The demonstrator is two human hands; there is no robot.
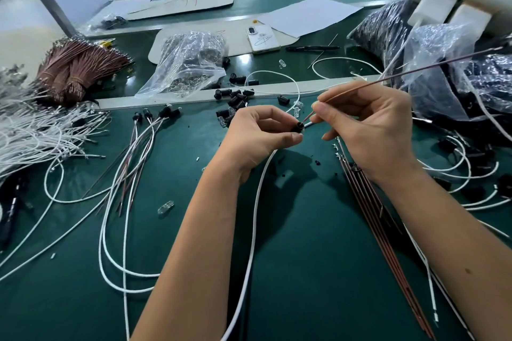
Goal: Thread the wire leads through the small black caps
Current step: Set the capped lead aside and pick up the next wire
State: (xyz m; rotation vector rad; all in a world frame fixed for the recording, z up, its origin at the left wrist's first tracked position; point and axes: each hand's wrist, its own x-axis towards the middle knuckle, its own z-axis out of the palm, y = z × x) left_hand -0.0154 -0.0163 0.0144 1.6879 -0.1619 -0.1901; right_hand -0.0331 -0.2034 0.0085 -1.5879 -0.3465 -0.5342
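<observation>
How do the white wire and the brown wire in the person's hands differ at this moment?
The white wire trails down from the black cap toward the viewer; the brown wire rises up and right. The white wire curves slackly; the brown wire runs nearly straight. The left hand holds the cap, the right hand pinches the brown wire. Both meet at the cap.

Both hands raised mid-frame, forearms converging; left hand (259, 134) & right hand (368, 130) fingers curled, pinching.

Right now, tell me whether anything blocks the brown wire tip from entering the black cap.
Nothing visible does. The left hand pinches the black cap; the right hand holds the brown wire, its tip just beside the cap's opening. A white wire already runs through the cap.
</observation>
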